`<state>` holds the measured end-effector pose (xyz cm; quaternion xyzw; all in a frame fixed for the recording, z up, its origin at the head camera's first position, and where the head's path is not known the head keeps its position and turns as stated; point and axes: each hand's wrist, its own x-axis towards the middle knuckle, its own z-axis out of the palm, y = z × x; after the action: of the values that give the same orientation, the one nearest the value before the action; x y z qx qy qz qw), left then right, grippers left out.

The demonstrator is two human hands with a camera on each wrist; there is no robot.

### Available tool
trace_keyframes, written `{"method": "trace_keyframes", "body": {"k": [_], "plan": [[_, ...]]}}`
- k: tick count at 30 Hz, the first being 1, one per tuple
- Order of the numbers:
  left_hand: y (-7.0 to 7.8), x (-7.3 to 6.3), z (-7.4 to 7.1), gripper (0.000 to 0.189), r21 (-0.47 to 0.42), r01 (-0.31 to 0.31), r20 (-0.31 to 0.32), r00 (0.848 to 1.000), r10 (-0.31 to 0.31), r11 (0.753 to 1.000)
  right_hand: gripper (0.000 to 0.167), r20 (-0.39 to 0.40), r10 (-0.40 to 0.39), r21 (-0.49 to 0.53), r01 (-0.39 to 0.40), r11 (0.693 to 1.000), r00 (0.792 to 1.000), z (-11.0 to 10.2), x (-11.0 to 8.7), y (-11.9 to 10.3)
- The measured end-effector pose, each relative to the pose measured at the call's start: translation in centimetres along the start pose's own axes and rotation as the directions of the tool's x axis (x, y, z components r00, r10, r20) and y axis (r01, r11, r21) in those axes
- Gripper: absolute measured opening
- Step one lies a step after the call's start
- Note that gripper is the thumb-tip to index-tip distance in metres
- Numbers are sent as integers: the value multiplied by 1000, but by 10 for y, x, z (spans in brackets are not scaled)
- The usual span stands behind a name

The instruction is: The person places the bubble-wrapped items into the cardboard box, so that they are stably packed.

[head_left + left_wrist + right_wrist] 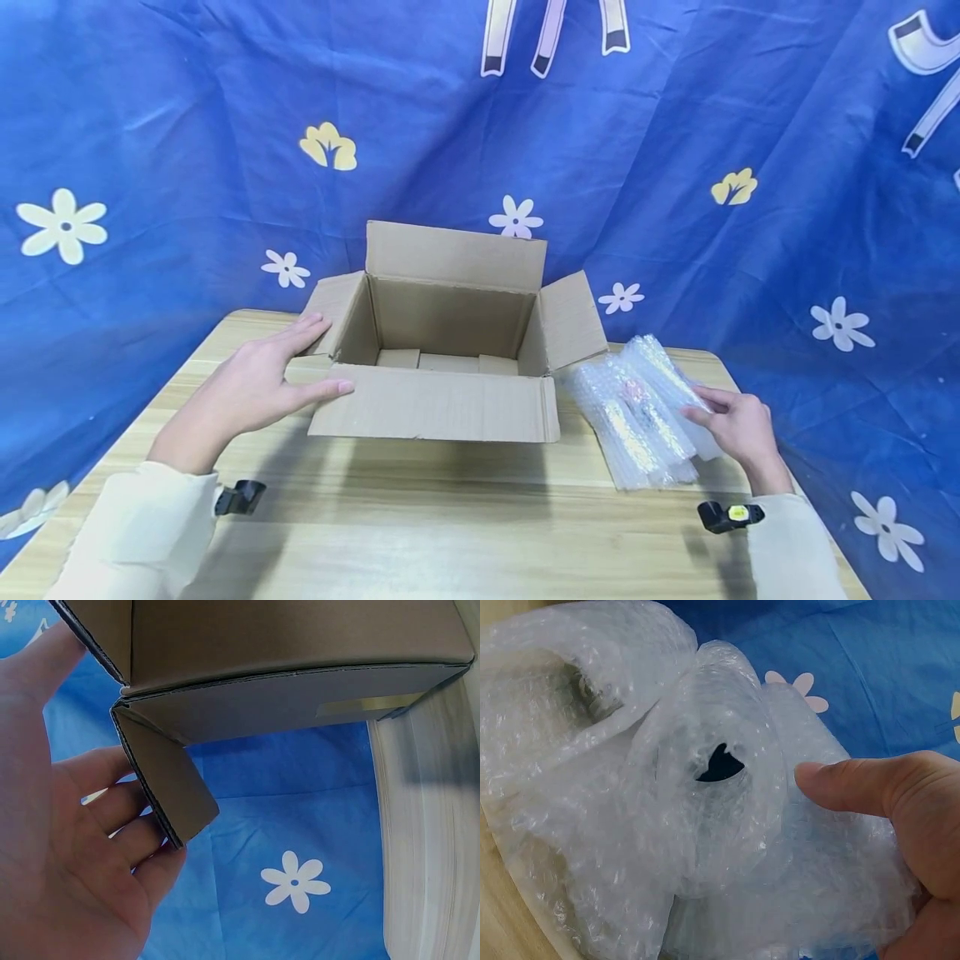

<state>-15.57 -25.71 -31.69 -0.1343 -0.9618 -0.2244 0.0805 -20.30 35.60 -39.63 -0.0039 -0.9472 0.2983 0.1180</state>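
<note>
An open cardboard box (453, 321) stands on the table with its four flaps spread outward. My left hand (251, 385) is at its left side, fingers extended against the left flap (335, 302) and thumb touching the front flap (438, 404). Seen from the left wrist, the fingers lie behind the small flap (169, 776). To the right of the box lies bubble wrap (637, 425), folded and rolled in layers. My right hand (738, 423) pinches its right edge between thumb and fingers. A dark spot shows through the roll's opening in the right wrist view.
The wooden table (420, 542) extends in front of the box. Behind it hangs a blue cloth (435, 167) with white flowers, close to the box's rear flap. The bubble wrap lies right beside the box's right flap (573, 321).
</note>
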Motion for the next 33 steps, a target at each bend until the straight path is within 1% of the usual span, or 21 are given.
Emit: {"method": "trace_keyframes", "body": {"k": [5,13,19,24,33], "plan": [[0,1,0,100,0,6,-2,1000,-6,1000,45,-49,-32,-23,30,999,998,-5,-1,-4],[-1,1,0,100,4,-3,-7,1000,3,1000,38,-100,-98,-69,92,993,990,-21,-2,-12],[-2,1,0,100,7,-14,-7,1000,14,1000,37,-127,-138,-68,130,989,982,-35,-2,-19],[-1,1,0,101,-7,-5,8,1000,5,1000,38,-158,-171,-57,164,985,972,-52,-1,-28],[0,0,0,101,-7,-11,8,1000,11,1000,38,-173,-216,-9,218,976,961,-81,1,-55]]}}
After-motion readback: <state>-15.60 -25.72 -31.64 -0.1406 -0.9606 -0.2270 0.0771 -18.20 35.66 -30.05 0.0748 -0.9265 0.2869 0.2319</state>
